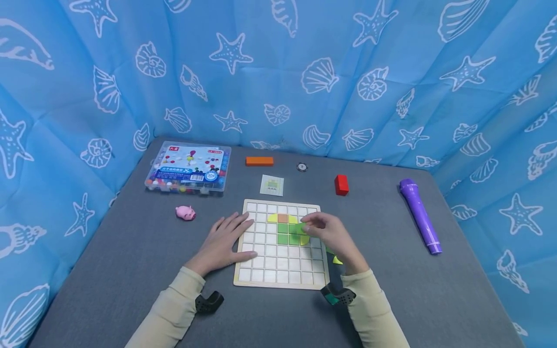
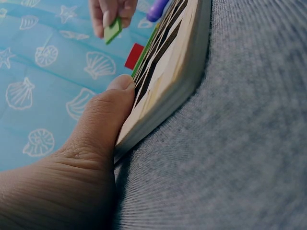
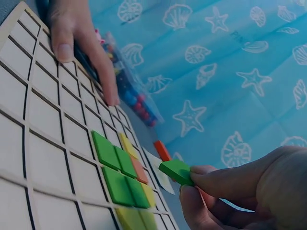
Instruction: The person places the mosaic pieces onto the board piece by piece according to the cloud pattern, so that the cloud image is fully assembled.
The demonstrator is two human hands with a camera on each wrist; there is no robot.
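A wooden grid board (image 1: 282, 265) lies on the grey table. My left hand (image 1: 224, 246) rests on its left edge with spread fingers, the thumb (image 2: 103, 112) lying over the rim in the left wrist view. Above the board's right part, my right hand (image 1: 330, 237) pinches a green tile (image 3: 176, 171) between thumb and fingers, held clear of the grid. Set into the squares are several green tiles (image 3: 115, 184), an orange tile (image 1: 283, 218) and several yellow tiles (image 1: 272, 218). Beside the board, partly hidden by my right wrist, lie loose yellow (image 1: 337, 260) and green pieces.
Behind the board are a small pattern card (image 1: 271, 185), an orange block (image 1: 259, 161), a round chip (image 1: 302, 166) and a red block (image 1: 341, 185). A clear box of beads (image 1: 189, 167) and a pink pig (image 1: 185, 213) stand left; a purple microphone (image 1: 420, 216) lies right.
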